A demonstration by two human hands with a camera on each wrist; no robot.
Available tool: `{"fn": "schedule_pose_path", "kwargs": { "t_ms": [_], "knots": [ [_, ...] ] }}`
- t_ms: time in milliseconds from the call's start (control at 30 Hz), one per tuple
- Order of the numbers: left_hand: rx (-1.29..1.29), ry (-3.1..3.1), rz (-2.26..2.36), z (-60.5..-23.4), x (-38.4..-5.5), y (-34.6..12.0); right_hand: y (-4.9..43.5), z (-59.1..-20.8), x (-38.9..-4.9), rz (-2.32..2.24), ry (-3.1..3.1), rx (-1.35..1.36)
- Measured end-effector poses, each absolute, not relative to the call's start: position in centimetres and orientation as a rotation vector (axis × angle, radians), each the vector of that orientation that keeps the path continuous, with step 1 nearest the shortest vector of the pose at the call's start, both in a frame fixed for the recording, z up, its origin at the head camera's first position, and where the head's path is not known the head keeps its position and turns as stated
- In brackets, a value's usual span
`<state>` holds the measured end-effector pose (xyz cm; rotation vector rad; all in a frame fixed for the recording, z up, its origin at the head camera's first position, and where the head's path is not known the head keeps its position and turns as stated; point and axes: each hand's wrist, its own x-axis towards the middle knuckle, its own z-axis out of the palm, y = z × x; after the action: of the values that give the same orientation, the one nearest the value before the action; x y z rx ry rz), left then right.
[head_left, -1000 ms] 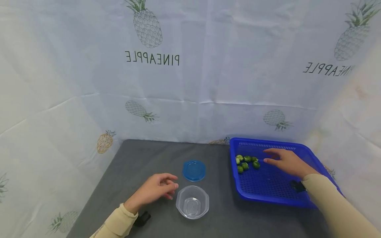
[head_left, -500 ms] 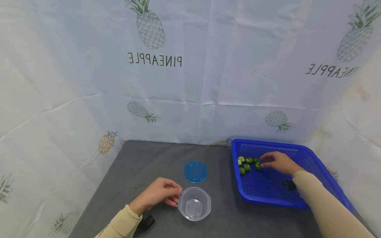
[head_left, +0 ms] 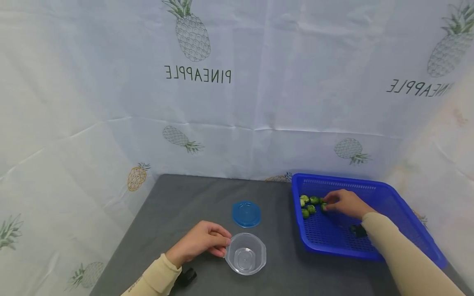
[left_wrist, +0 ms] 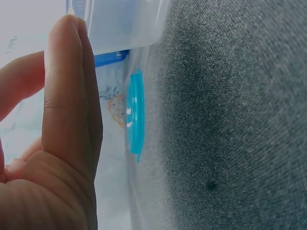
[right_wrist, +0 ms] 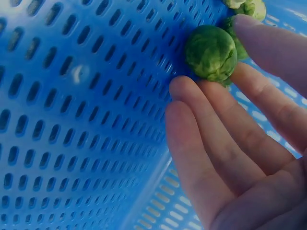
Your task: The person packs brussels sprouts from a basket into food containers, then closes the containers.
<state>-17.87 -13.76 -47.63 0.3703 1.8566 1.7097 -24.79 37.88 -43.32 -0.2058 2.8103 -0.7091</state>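
My left hand (head_left: pixel 205 239) pinches the near-left rim of a clear plastic container (head_left: pixel 246 254), which stands upright on the table with nothing inside. In the left wrist view, fingertips (left_wrist: pixel 72 24) meet the container's wall (left_wrist: pixel 124 24). Inside a blue perforated basket (head_left: pixel 305 236), my right hand (head_left: pixel 345 203) has thumb and fingers around a Brussels sprout (right_wrist: pixel 211 52). Several other Brussels sprouts (head_left: pixel 311 209) lie together along the basket's left side. Part of the group is hidden behind the right hand's fingers.
Behind the container a blue lid (head_left: pixel 246 213) lies flat on the grey tabletop (head_left: pixel 192 197). A white cloth printed with pineapples (head_left: pixel 237 102) hangs at the back and along both sides. The basket's raised rim runs under the right forearm.
My left hand has moved right to the container's rim. The right hand has reached left and down onto a Brussels sprout, its fingers closing in. The whole view has shifted slightly.
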Motion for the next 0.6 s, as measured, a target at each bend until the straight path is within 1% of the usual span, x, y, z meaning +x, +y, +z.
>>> {"fn": "schedule_pose_path", "kwargs": {
  "t_ms": [400,600],
  "knots": [
    [0.400,1.838,1.721,-47.94,-18.20,-13.51,38.10,-43.80,-24.92,-0.767,2.796,-0.185],
    [0.380,1.829,1.730,-48.25,-18.23,-13.54,37.73,-42.97,-24.06,-0.759,2.807,-0.231]
  ]
}}
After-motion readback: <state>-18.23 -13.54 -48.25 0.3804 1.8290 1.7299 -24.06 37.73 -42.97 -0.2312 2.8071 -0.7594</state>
